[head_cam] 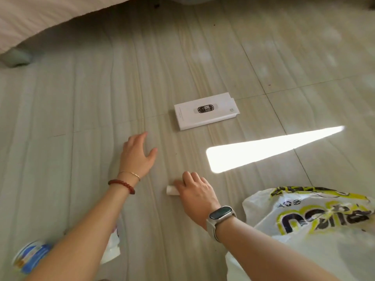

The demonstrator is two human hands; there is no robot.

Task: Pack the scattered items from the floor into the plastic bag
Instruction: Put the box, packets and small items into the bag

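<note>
At the far left edge we see a round white-and-blue tub [30, 258] lying on the floor [81, 118], blurred and partly hidden by our left forearm, with a white packet [113, 247] showing just past the same arm. Above them, in the upper left corner, the edge of a bed [40, 21] hangs over the tiles. Our left hand [138, 155] reaches forward low over the floor, palm down, its fingers [142, 136] spread and released, gripping nothing; a red bead bracelet [121, 184] and a thin gold chain [129, 174] sit on that wrist. Just to the right and nearer to us, our right hand [194, 191] rests on a small white tube [172, 190] lying on its side on the floor, the fingers curled over it so that only its left end shows; we cannot tell whether it is lifted. A smartwatch [221, 214] is on this wrist. Farther away, between the two hands and beyond them, a flat white box [205, 113] with a dark oval print lies on the tiles, well apart from both hands. A strip of sunlight [263, 149] crosses the floor to its right. At the lower right the white plastic bag [314, 230] with yellow and dark lettering lies crumpled beside our right forearm.
</note>
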